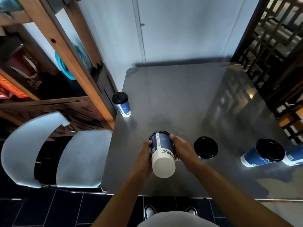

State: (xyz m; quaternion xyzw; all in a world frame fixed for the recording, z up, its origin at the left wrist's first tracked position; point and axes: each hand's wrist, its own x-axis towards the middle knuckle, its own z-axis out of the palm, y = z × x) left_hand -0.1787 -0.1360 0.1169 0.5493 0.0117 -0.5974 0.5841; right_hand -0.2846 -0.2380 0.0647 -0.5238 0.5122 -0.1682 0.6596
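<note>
Head view, reading the counter (180,95) as a clock face with the person at 6. The blue and white paper cup (162,149) is at about 6 o'clock, near the front edge. It is tipped so that its white base faces the camera and its dark-rimmed mouth end points down and away. Whether that end touches the counter cannot be told.

The left hand (144,154) grips the cup's left wall with curled fingers. The right hand (182,149) wraps the right wall, thumb on top and fingers underneath, so both hands are closed on the cup.

A loose-looking black lid (206,149) sits on something blue just beside the right wrist, at about 5 o'clock. A lidded cup (264,154) leans at 4 o'clock, touching another cup (295,156) at the picture's edge. A further upright lidded cup (121,104) stands at 9 o'clock by the counter's left edge. A white chair (49,153) stands off the counter to the left.

The step looks like turning this cup over between the hands. To do it well:

- Keep the two palms opposed across the middle of the wall.
- Squeeze lightly, since a paper wall will likely buckle and could loosen a lid.
- Rotate around the cup's own axis rather than swinging it, which keeps the right elbow away from the black lid.
- Bring the base flat before letting go.
</note>
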